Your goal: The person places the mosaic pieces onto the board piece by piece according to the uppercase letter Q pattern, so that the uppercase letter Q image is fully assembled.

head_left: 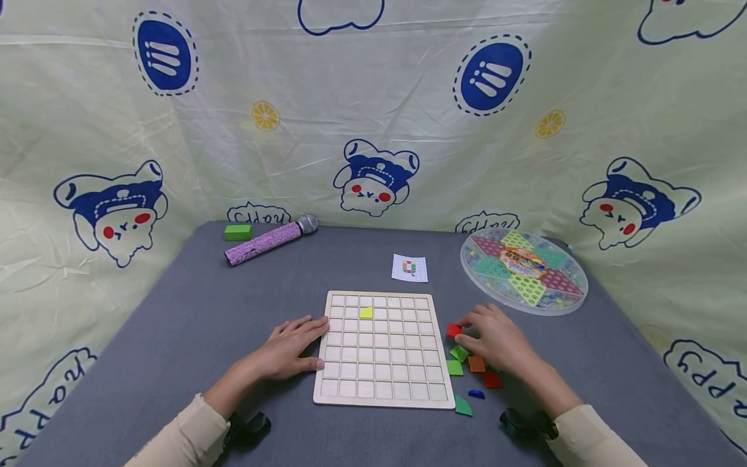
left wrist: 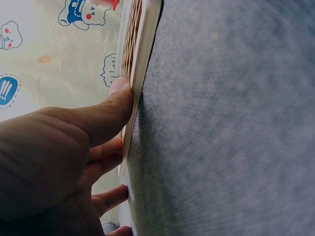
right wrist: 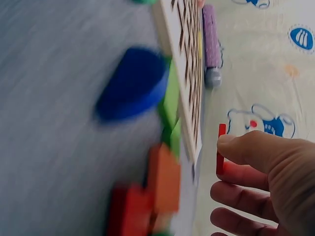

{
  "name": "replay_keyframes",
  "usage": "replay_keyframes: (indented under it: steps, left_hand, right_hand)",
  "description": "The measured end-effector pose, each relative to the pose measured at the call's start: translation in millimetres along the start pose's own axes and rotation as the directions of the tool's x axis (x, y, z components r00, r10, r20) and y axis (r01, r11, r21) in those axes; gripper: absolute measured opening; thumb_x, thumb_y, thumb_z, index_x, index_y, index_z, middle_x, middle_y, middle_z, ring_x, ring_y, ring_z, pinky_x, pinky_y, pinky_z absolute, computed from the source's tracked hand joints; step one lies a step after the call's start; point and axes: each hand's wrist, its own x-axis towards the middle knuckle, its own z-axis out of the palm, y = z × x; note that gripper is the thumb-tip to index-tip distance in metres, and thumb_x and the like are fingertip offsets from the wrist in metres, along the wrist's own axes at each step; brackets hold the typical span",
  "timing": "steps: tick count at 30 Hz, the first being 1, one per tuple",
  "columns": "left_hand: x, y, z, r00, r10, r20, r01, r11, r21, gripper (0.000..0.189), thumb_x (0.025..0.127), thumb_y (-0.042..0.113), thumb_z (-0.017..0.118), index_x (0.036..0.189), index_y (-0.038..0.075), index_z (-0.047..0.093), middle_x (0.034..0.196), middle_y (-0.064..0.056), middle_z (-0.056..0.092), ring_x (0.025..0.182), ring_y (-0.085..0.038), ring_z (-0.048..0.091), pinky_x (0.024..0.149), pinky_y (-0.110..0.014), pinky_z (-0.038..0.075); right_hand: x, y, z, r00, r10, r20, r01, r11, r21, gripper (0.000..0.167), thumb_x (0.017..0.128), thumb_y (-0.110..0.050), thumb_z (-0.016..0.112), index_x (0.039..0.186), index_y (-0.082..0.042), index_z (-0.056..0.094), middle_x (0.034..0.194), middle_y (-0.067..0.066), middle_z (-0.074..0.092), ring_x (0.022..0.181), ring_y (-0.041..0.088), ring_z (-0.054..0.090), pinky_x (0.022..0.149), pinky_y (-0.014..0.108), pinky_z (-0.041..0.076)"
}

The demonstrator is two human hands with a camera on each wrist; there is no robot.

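Note:
A pale wooden grid board (head_left: 382,355) lies in the middle of the table, one yellow tile (head_left: 366,312) in its upper row. Fingers fairly straight, my left hand (head_left: 290,349) touches the board's left edge; in the left wrist view its thumb (left wrist: 119,101) presses on the rim. Just beyond the right edge, my right hand (head_left: 500,338) pinches a thin red square tile (right wrist: 220,162) between thumb and fingers, held up off the cloth. Below that hand lie green tiles (head_left: 455,368), an orange tile (head_left: 476,364), another red tile (head_left: 493,380) and a blue half-round piece (head_left: 476,394).
A small printed pattern card (head_left: 409,268) lies behind the board. At the back right is a round clear-lidded box (head_left: 524,271). A purple glitter microphone (head_left: 271,241) and a green block (head_left: 238,232) sit back left. A green quarter-round piece (head_left: 463,406) touches the board's near-right corner.

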Motion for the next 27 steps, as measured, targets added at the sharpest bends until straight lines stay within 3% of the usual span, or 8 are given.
replay_keyframes:
  steps: [10, 27]
  left_hand:
    - [0.3, 0.5, -0.6, 1.0, -0.012, 0.002, 0.012, 1.0, -0.001, 0.072, 0.089, 0.041, 0.061, 0.148, 0.013, 0.031, 0.155, -0.005, 0.031, 0.145, -0.034, 0.02, 0.112, -0.062, 0.012]
    - [-0.7, 1.8, -1.3, 1.0, -0.005, -0.001, 0.005, 1.0, -0.012, 0.072, 0.089, 0.041, 0.061, 0.148, 0.013, 0.032, 0.155, -0.005, 0.031, 0.145, -0.035, 0.021, 0.112, -0.062, 0.012]
  right_hand:
    - [29.9, -35, 10, 0.993, -0.118, -0.025, 0.118, 0.993, -0.005, 0.021, 0.08, -0.027, 0.073, 0.096, -0.012, 0.072, 0.089, 0.0, 0.062, 0.089, 0.017, 0.051, 0.075, 0.037, 0.047]
    - [78.6, -74, 27, 0.984, -0.172, 0.046, 0.171, 0.985, 0.01, 0.017, 0.081, -0.025, 0.073, 0.094, -0.015, 0.074, 0.092, -0.001, 0.067, 0.088, 0.018, 0.057, 0.074, 0.035, 0.049]
